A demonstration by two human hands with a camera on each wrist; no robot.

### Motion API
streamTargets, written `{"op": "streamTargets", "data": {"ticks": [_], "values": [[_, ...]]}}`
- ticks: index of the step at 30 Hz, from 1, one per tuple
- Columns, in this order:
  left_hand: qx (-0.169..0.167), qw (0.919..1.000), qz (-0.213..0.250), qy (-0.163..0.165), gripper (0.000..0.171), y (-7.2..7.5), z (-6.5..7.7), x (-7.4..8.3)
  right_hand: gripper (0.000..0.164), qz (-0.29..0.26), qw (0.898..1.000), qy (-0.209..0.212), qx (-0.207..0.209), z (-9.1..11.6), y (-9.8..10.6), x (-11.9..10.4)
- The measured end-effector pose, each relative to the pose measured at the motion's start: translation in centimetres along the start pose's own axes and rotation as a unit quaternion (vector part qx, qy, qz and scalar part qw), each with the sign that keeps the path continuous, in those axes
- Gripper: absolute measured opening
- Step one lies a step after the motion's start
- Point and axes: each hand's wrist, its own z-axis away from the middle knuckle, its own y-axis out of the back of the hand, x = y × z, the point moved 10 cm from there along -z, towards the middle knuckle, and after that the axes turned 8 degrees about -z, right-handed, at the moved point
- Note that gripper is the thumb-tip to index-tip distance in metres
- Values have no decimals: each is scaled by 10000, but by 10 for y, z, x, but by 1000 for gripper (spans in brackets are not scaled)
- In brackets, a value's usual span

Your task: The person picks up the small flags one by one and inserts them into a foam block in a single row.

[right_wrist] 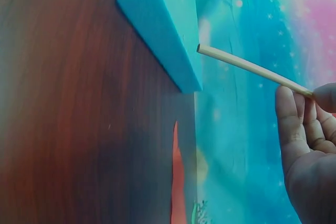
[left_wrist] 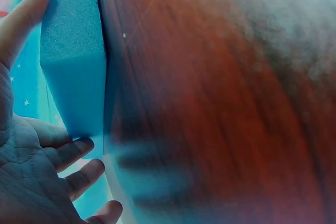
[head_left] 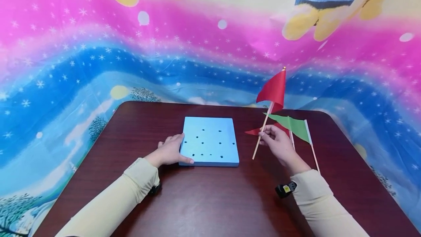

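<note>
A light-blue foam block (head_left: pixel 210 138) with several small holes in its top lies on the table. My left hand (head_left: pixel 169 152) rests against its near left corner, thumb (left_wrist: pixel 26 22) along the front side and fingers spread by the left side. To the right of the block, my right hand (head_left: pixel 279 143) pinches the wooden stick (right_wrist: pixel 252 69) of a red flag (head_left: pixel 273 89) between thumb and fingers. That flag is held up, its stick tilted, with the bare lower end above the table. Beyond the right hand lie a green flag (head_left: pixel 300 129) and another red flag (head_left: pixel 252 131), partly hidden by the hand.
The dark wood table (head_left: pixel 197 200) has rounded far corners. Behind it hangs a colourful printed cloth (head_left: pixel 204 54) with snowflakes. The sticks of the lying flags, such as the green flag's stick (head_left: pixel 314 156), point toward the right forearm.
</note>
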Motion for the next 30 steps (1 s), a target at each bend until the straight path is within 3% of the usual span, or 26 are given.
{"op": "streamTargets", "data": {"ticks": [11,25,30], "values": [[11,10000,-29,33,122,1,0,1,19,717,9960,518,-159,-10,-31,-18],[-52,9999,-72,98,121,-1,0,-1,20,793,9948,600,-223,-20,-65,-23],[-60,9999,-50,119,120,-1,0,-1,19,951,9912,915,-68,-14,-80,-45]]}}
